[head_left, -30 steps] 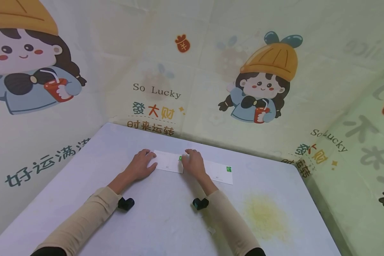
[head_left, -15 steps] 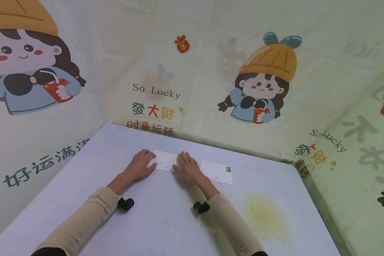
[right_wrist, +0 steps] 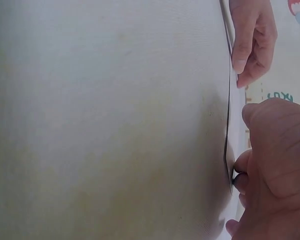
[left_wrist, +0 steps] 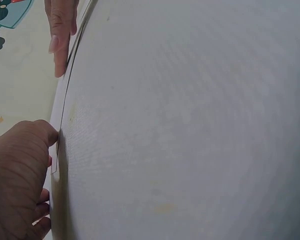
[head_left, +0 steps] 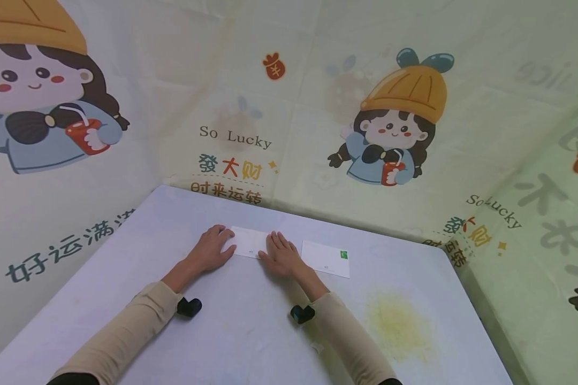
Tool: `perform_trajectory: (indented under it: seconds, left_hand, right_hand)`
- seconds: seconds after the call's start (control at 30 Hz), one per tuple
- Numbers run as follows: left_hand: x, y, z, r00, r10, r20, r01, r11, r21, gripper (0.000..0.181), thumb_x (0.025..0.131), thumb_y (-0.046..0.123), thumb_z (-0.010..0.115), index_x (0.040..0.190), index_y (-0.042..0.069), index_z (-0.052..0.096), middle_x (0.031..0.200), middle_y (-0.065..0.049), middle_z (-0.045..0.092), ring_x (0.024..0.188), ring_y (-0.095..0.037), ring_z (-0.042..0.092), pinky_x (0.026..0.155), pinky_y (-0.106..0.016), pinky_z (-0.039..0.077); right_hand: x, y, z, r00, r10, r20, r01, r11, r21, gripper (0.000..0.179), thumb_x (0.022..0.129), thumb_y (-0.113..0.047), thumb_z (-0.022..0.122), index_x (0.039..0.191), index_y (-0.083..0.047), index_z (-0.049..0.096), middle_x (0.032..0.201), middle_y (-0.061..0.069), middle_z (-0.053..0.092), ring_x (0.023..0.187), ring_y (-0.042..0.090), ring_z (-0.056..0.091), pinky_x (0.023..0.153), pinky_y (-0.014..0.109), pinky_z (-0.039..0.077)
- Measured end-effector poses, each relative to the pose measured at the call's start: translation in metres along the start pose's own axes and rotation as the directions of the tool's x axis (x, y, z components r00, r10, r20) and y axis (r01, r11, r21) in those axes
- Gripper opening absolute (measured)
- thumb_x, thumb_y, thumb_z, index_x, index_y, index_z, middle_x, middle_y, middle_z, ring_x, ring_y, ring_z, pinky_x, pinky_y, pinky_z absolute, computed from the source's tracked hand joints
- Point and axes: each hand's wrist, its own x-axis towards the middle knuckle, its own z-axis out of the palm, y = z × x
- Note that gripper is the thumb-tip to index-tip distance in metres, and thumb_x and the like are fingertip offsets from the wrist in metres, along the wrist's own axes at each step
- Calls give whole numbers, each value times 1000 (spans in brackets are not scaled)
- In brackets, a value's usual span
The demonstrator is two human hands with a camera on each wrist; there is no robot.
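Observation:
Two white envelopes lie side by side on the white table in the head view. My left hand [head_left: 212,248] rests at the left end of the left envelope [head_left: 249,241], its fingers relaxed and its thumb touching the edge. Over the right end of that envelope lies my right hand [head_left: 282,258], fingers straight and together, hiding the corner. To its right, the other envelope [head_left: 321,255] carries a green stamp [head_left: 344,255] in its upper right corner. The left wrist view shows the envelope [left_wrist: 60,112] edge-on as a thin strip.
The white table [head_left: 231,331] has a yellow stain [head_left: 400,326] at the right. A cloth backdrop [head_left: 298,123] printed with cartoon figures and lettering rises behind the table's far edge. Small black devices sit at both wrists.
My right hand has shifted left and flattened onto the left envelope's right end, covering its green stamp. More of the right envelope shows now. My left hand stays where it was.

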Motion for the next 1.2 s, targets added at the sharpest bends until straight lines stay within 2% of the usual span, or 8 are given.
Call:
perform_trajectory:
  seconds: [0.47, 0.93, 1.2]
  left_hand:
    - [-2, 0, -1, 1000, 9, -1, -9, 1000, 1, 41, 93, 30, 60, 126, 6, 55, 136, -23, 44, 128, -39, 40, 106, -55, 32]
    - [-1, -2, 1, 1000, 10, -6, -10, 1000, 8, 42, 93, 32, 59, 126, 7, 55, 137, -22, 44, 128, -38, 41, 105, -54, 33]
    - [0, -1, 1, 1000, 8, -3, -8, 1000, 7, 41, 93, 32, 59, 126, 7, 55, 136, -22, 44, 128, -39, 41, 105, -55, 33]
  right_hand:
    - [-1, 0, 3, 1000, 6, 29, -5, 1000, -30, 70, 101, -52, 24, 153, -6, 13, 160, 9, 9, 148, 22, 2, 116, 49, 12]
    - [-4, -3, 1, 1000, 3, 8, -2, 999, -52, 70, 101, -52, 27, 152, -5, 16, 160, 10, 12, 148, 24, 6, 115, 50, 12]
    - [-5, -1, 3, 1000, 20, 13, -20, 999, -47, 74, 100, -55, 24, 153, -4, 12, 160, 10, 8, 148, 23, 2, 116, 50, 10]
